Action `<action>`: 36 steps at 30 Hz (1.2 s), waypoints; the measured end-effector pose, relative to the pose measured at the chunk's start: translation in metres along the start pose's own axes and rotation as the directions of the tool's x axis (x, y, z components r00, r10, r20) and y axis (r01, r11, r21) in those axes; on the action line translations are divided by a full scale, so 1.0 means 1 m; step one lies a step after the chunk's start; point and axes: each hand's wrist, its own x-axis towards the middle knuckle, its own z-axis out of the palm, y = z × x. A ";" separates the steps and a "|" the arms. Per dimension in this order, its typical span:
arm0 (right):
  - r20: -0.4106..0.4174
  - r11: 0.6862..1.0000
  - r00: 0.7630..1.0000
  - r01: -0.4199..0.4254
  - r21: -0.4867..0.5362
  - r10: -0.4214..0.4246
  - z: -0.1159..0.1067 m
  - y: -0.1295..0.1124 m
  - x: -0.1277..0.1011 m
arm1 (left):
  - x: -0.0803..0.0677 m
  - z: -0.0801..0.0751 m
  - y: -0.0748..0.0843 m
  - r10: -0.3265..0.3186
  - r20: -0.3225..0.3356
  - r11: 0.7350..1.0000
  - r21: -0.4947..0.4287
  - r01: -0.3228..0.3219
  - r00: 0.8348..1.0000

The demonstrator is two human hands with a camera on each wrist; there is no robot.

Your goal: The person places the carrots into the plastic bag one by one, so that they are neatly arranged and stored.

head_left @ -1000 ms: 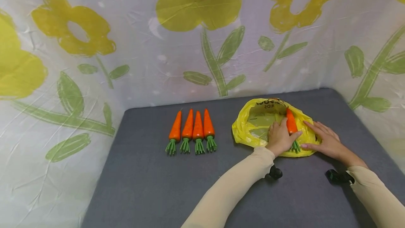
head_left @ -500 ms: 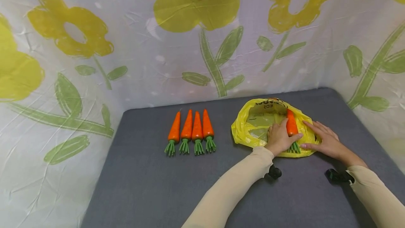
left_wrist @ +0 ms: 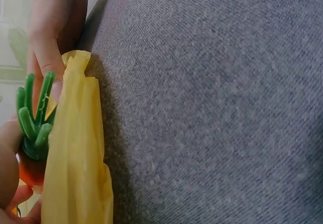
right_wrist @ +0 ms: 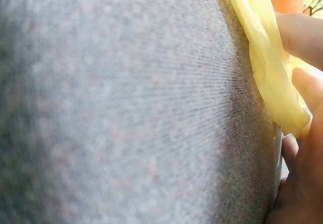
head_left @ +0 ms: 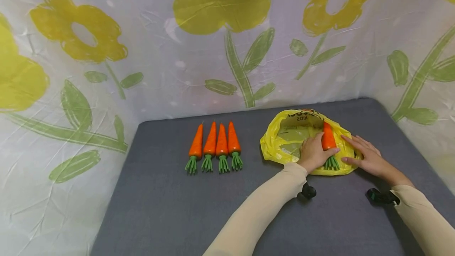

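A yellow plastic bag [head_left: 284,145] lies flat on the grey mat [head_left: 177,208], right of centre. An orange toy carrot [head_left: 328,140] with a green top [left_wrist: 34,118] lies on the bag, tip pointing away. My left hand [head_left: 315,151] grips this carrot, fingers on its left side and thumb across its lower end. My right hand [head_left: 362,153] rests flat on the bag's right edge [right_wrist: 267,72], fingers straight. Several more carrots [head_left: 215,147] lie side by side to the left, well apart from both hands.
A flower-printed sheet [head_left: 227,50] rises behind and on both sides of the mat. Bare mat stretches from the carrots and bag to the front edge. Small black wrist cameras [head_left: 308,192] sit under both sleeves.
The carrot in my left hand has turned very slightly, its tip a little further right. Both hands stay at the bag.
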 end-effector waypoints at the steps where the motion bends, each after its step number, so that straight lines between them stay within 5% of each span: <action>1: 0.001 1.000 1.000 0.003 0.003 -0.003 0.000 0.000 0.000 | 0.000 0.000 0.000 0.001 -0.002 1.000 -0.007 -0.001 1.000; 16: -0.009 1.000 1.000 0.022 -0.002 -0.022 0.000 0.002 0.002 | 0.002 0.002 0.006 -0.030 0.015 0.999 -0.037 0.031 0.999; 26: -0.011 1.000 1.000 0.028 0.006 -0.028 0.000 0.005 0.002 | 0.004 0.000 0.002 0.051 0.106 0.998 0.023 -0.054 0.993; 36: -0.004 1.000 1.000 0.006 -0.004 -0.006 0.000 0.005 0.003 | 0.004 0.003 0.001 0.028 0.107 0.999 0.034 -0.032 0.994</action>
